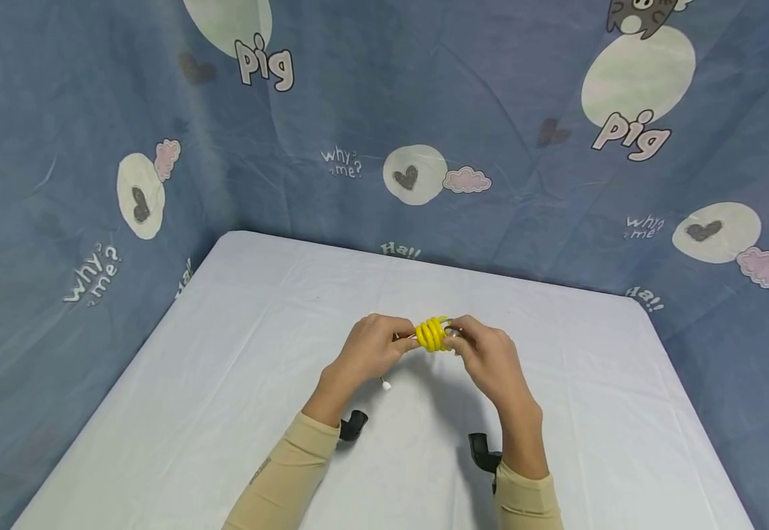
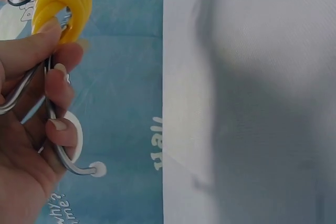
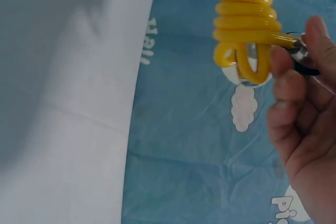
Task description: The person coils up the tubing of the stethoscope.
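A yellow coiled cord (image 1: 432,333) hangs between both hands above the white table (image 1: 225,383). My left hand (image 1: 373,346) pinches one end of the coil (image 2: 60,3) and grips a metal hook (image 2: 63,153) with a white ball tip. My right hand (image 1: 487,353) pinches the other end of the coil (image 3: 247,30) at a small metal fitting (image 3: 296,48). The white tip (image 1: 386,386) dangles below the left hand.
A blue printed cloth (image 1: 384,110) hangs behind and beside the table. Black wrist-camera mounts (image 1: 353,425) show under both forearms. The table's far edge (image 1: 424,261) lies beyond the hands.
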`<state>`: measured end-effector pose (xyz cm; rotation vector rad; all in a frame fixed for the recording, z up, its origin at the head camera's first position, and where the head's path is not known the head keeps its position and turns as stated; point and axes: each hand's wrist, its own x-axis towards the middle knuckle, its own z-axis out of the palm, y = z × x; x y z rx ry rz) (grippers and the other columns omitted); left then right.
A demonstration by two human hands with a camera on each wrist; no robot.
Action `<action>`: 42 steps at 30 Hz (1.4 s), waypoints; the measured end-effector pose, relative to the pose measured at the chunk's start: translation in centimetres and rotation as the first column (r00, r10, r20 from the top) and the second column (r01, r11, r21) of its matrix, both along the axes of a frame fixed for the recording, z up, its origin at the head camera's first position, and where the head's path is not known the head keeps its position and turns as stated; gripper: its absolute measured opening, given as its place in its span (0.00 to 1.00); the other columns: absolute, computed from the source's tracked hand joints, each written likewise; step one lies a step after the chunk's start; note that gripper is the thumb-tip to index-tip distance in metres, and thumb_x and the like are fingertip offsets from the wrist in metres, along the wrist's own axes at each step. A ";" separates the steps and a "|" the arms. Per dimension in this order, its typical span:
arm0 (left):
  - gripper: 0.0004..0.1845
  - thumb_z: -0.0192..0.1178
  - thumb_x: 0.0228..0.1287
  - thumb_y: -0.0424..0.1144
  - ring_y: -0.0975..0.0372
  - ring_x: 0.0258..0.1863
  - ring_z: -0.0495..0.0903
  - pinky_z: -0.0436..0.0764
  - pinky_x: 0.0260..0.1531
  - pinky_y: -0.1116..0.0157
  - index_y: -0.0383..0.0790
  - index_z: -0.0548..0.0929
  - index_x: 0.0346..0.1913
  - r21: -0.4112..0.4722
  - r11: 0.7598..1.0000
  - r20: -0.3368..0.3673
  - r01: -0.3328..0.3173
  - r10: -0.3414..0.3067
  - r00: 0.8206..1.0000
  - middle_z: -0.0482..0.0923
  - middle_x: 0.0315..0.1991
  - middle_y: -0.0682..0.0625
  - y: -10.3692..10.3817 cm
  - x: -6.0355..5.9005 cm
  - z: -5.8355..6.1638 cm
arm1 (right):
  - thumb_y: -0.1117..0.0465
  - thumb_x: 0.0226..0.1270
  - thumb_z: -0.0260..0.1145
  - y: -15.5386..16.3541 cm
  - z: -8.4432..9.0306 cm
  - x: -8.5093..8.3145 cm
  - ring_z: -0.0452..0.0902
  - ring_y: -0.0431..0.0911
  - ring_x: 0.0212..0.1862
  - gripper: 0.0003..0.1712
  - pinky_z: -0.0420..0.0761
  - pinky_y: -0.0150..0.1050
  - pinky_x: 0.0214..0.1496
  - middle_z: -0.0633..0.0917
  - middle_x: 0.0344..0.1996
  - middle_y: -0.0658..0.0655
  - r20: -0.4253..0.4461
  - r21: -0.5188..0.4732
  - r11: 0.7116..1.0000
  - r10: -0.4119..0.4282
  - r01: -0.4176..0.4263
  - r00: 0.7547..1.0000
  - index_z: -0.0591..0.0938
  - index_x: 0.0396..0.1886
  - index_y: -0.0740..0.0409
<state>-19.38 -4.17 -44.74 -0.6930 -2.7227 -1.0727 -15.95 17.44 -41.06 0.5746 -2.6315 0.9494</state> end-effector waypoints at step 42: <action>0.03 0.71 0.58 0.43 0.73 0.17 0.66 0.62 0.19 0.76 0.53 0.87 0.29 -0.043 0.997 -0.388 0.060 -0.072 0.919 0.80 0.21 0.64 1.8 0.4 -0.3 | 0.55 0.69 0.67 2.6 -1.6 -1.9 0.81 0.45 0.36 0.18 0.84 0.39 0.42 0.84 0.38 0.60 0.595 -0.427 0.851 0.009 0.306 0.804 0.81 0.43 0.69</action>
